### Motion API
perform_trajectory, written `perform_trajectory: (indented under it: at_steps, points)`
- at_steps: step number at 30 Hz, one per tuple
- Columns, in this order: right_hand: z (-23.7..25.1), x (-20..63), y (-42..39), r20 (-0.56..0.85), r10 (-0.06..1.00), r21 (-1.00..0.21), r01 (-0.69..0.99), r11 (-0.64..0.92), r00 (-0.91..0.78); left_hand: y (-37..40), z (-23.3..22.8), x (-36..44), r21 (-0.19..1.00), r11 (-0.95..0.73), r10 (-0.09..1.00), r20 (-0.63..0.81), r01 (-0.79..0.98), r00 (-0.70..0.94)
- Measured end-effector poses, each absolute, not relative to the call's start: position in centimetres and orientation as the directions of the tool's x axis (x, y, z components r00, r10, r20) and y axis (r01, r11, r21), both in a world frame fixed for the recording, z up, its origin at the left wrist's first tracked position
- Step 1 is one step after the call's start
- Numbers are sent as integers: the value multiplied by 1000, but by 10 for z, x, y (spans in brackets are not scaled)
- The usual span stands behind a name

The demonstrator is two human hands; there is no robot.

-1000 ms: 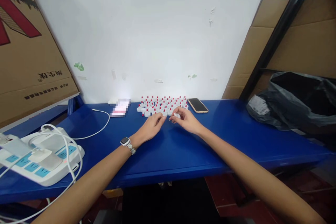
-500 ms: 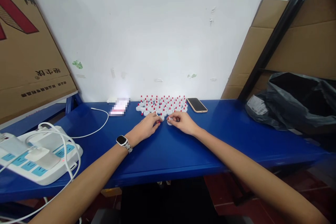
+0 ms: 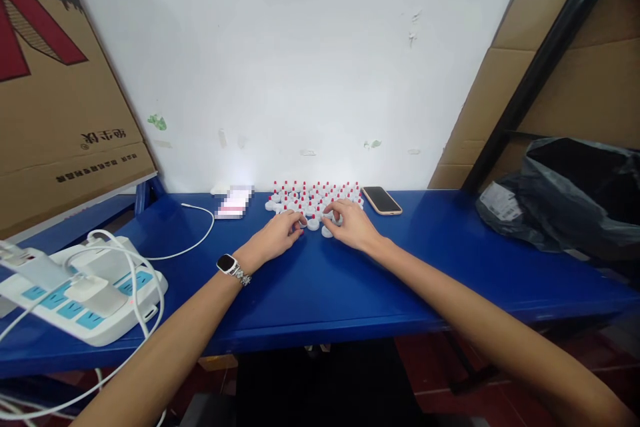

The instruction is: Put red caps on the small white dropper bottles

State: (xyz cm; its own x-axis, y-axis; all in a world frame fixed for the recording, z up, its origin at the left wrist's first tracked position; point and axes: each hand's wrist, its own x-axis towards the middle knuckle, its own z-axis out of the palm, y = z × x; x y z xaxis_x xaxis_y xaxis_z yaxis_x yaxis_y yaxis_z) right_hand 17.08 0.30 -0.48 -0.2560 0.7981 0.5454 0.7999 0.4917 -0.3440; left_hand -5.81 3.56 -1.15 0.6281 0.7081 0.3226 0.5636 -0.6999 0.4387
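Many small white round caps (image 3: 313, 224) with red tips stand upright in a cluster by the wall. My left hand (image 3: 280, 235) is at the cluster's near left edge, fingers curled beside a white cap. A small red spot shows at its thumb tip; what the fingers hold is too small to make out. My right hand (image 3: 354, 227) hovers over the near right side, thumb and index finger apart. One white cap (image 3: 327, 232) sits just under that thumb, its top hidden. The right hand covers part of the cluster.
A phone (image 3: 381, 201) lies right of the caps. A power strip (image 3: 105, 337) with white cables (image 3: 195, 250) occupies the left of the blue table (image 3: 300, 300). A dark plastic bag (image 3: 520, 213) is at the right end. A large cardboard box (image 3: 65, 100) stands on the left.
My right hand's fingers have spread from a pinch around a white cap and shifted over the cluster. My left hand has stayed nearly in place. The whole view has shifted slightly.
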Motion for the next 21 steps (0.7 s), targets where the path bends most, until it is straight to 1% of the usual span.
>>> perform_trajectory:
  at_steps: [2,3,4,6,9,12,14,17,21]
  points:
    - [-3,162,9,557,777,-222,849,480,-293,35,-10,-58,434,-701,709,338,566,619]
    - [-3,157,13,547,779,-181,865,469,-307,34,-9,-57,428,-703,708,350,568,613]
    - [-3,153,16,532,785,-154,875,459,-318,33,-8,-57,424,-703,709,361,571,606]
    - [-4,146,21,497,802,-141,881,452,-332,31,-6,-55,425,-701,712,376,573,592]
    - [-2,146,19,506,799,-180,866,466,-324,25,-3,-51,448,-697,717,397,561,573]
    - [4,153,7,567,748,-220,812,541,-345,16,0,-43,473,-700,714,451,536,535]
    - [8,158,-4,561,734,-253,766,591,-382,10,2,-37,474,-709,706,478,522,523]
    - [11,162,-15,537,737,-331,702,631,-409,3,3,-29,423,-734,679,483,531,553]
    - [9,159,-20,587,732,-453,609,651,-346,0,3,-25,293,-763,637,498,576,589]
